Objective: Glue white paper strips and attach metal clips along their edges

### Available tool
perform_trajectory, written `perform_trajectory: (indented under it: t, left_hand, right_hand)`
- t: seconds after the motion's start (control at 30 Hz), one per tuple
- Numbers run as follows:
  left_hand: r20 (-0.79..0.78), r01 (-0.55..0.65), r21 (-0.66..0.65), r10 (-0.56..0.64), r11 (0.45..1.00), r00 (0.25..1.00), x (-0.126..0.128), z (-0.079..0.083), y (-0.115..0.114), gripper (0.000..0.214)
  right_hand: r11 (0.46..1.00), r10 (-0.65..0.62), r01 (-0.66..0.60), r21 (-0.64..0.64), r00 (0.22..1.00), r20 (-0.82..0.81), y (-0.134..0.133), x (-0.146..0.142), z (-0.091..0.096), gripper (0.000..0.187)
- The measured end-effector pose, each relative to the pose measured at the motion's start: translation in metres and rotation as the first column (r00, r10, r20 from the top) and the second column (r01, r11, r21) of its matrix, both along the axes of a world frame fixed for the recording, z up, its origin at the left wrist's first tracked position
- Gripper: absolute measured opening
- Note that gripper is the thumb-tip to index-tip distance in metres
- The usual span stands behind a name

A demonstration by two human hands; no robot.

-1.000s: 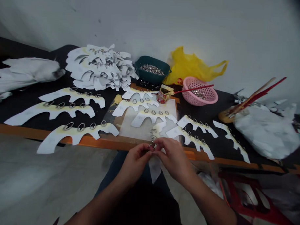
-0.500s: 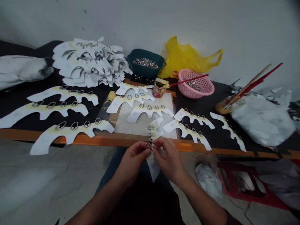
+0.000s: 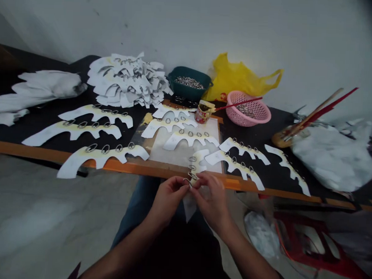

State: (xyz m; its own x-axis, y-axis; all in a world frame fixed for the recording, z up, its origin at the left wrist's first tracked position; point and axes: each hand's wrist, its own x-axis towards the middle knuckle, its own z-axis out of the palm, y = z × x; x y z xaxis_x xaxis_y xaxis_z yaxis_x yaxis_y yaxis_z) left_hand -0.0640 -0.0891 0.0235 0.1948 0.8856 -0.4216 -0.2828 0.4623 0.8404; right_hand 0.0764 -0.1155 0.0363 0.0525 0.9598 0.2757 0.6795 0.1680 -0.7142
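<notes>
A white scalloped strip (image 3: pixel 201 156) with metal rings along its yellowish edge juts over the table's front edge, its tip hanging down over my lap. My left hand (image 3: pixel 168 196) pinches a metal ring (image 3: pixel 187 180) at that edge between thumb and fingertips. Opposite it, my right hand (image 3: pixel 213 195) grips the strip with thumb and forefinger, close beside the ring. The fingertips of both hands nearly meet. Several similar strips lie around, among them one with rings at the left (image 3: pixel 103 155) and another at the right (image 3: pixel 238 163).
Behind stand a pile of white strips (image 3: pixel 127 80), a green basket of rings (image 3: pixel 187 90), a pink basket (image 3: pixel 243 117), a small tin (image 3: pixel 202 113) with a red stick, and a yellow bag (image 3: pixel 233 78). At right are a jar with brushes (image 3: pixel 280 138) and a white plastic bag (image 3: pixel 332 157).
The camera view has shifted, so the table appears slightly more to the right and lower. Both hands stay at the same strip, with the ring still between the left fingertips.
</notes>
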Motion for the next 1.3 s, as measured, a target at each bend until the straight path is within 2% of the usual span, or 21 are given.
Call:
perform_trajectory:
  t: [0.1,0.17,0.23,0.33,0.4,0.5,0.6,0.8,0.93,1.07,1.13,1.3]
  left_hand:
    - [-0.105,0.018,0.09,-0.009,0.996,0.994,0.0,0.001,0.0,0.017]
    - [-0.114,0.023,0.104,-0.011,0.994,0.993,0.001,0.003,0.0,0.016]
    - [-0.015,0.012,0.036,-0.012,0.999,1.0,0.003,0.004,0.0,0.018]
    - [0.181,0.022,-0.15,0.005,0.988,0.983,0.007,0.003,0.0,0.025]
    - [0.208,0.015,-0.186,0.024,0.983,0.978,0.009,0.001,0.001,0.026]
    - [0.096,-0.041,-0.072,0.047,0.997,0.994,0.009,0.001,0.001,0.024]
    - [-0.025,-0.033,0.038,0.034,0.999,0.999,0.006,0.005,-0.002,0.021]
    - [-0.182,0.03,0.182,0.003,0.983,0.983,0.004,0.008,-0.006,0.015]
    - [-0.213,0.081,0.191,-0.039,0.978,0.976,0.003,0.009,-0.001,0.013]
    - [-0.072,0.048,0.076,-0.043,0.996,0.996,0.003,0.014,0.006,0.017]
    - [-0.025,0.018,0.028,-0.017,0.999,1.0,0.002,0.014,0.01,0.018]
    - [-0.144,0.018,0.071,-0.007,0.997,0.99,-0.005,0.007,0.012,0.018]
  right_hand:
    - [0.998,0.04,-0.039,-0.044,0.999,0.019,0.005,-0.005,0.001,0.03]
    - [0.999,0.053,-0.053,-0.012,0.999,-0.002,0.005,-0.006,-0.001,0.028]
    - [0.997,0.054,-0.051,0.055,0.997,-0.061,0.003,-0.005,-0.005,0.021]
    - [0.992,0.03,-0.001,0.125,0.973,-0.231,-0.001,-0.002,-0.015,0.013]
    - [0.993,0.008,0.025,0.116,0.961,-0.278,-0.004,0.0,-0.02,0.012]
    - [0.996,0.003,0.011,0.088,0.988,-0.152,-0.008,0.001,-0.018,0.013]
    - [0.995,0.002,-0.001,0.097,1.0,-0.013,-0.009,0.0,-0.008,0.022]
    - [0.996,-0.054,0.051,0.077,0.998,0.031,-0.003,-0.005,0.006,0.03]
    - [1.0,-0.006,0.005,0.019,0.999,0.047,0.0,-0.007,0.009,0.029]
    - [0.996,-0.042,0.052,0.066,0.988,-0.147,0.002,-0.008,0.0,0.009]
    - [0.993,-0.076,0.093,0.074,0.976,-0.205,0.003,-0.006,-0.008,0.006]
    - [0.999,-0.008,0.01,0.046,0.999,-0.053,0.007,0.003,-0.008,0.015]
